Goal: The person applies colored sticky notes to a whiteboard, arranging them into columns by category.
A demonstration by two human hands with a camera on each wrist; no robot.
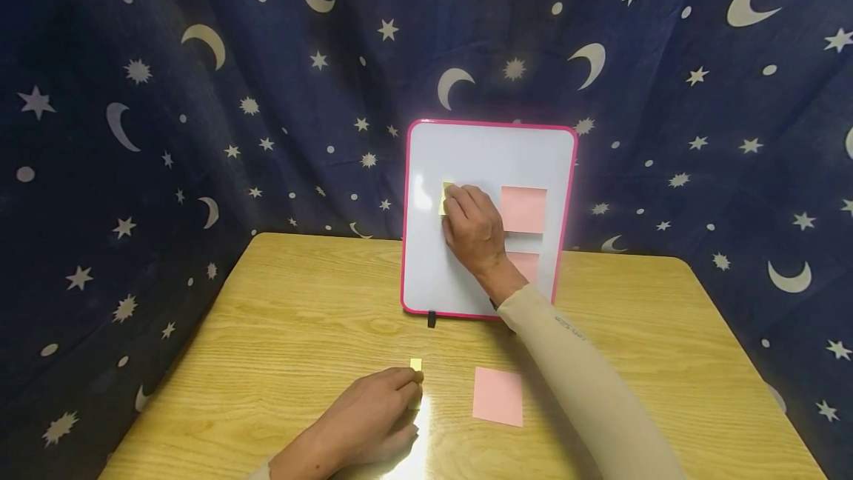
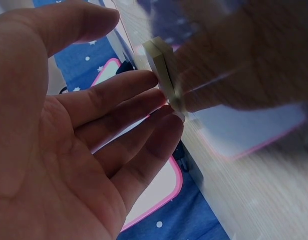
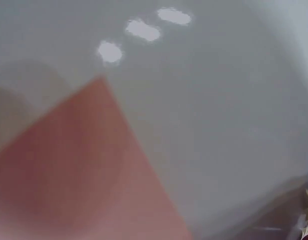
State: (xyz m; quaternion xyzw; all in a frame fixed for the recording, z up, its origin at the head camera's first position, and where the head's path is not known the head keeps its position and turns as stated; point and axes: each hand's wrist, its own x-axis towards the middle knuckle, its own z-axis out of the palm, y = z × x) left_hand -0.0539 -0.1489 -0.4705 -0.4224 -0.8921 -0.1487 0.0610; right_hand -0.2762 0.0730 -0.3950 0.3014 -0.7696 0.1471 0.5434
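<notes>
My right hand (image 1: 474,232) is at the whiteboard (image 1: 426,265), fingers bent, pinching a small yellow sticky note (image 1: 443,200) against its surface. That note is partly covered by the fingertips. On the table, my left hand (image 1: 373,413) touches a narrow yellow sticky-note pad (image 1: 416,364) with its fingertips. The left wrist view shows those fingers nearly straight against the pad (image 2: 159,62), the thumb held apart. The right wrist view has a blurred pink sticky note (image 3: 93,175) on the board but not the fingers.
Two pink notes are on the board's right side, one above (image 1: 523,209) and one below (image 1: 525,265), partly behind my wrist. Another pink sticky note (image 1: 497,397) lies on the wooden table (image 1: 300,302). A dark blue star-patterned curtain (image 1: 333,95) hangs behind.
</notes>
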